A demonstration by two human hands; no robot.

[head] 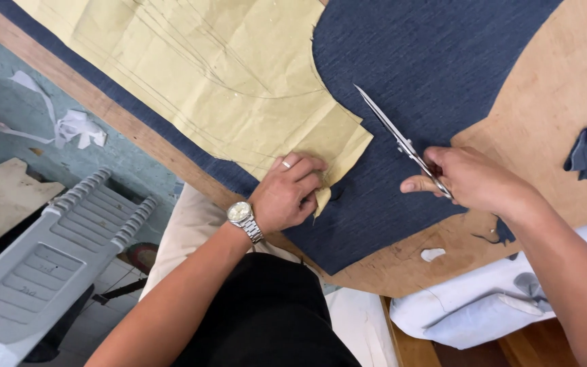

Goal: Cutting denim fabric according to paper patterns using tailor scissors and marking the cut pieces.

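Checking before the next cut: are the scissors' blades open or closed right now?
Closed. The scissors in the right hand show one slim, unsplit point lying on the blue fabric.
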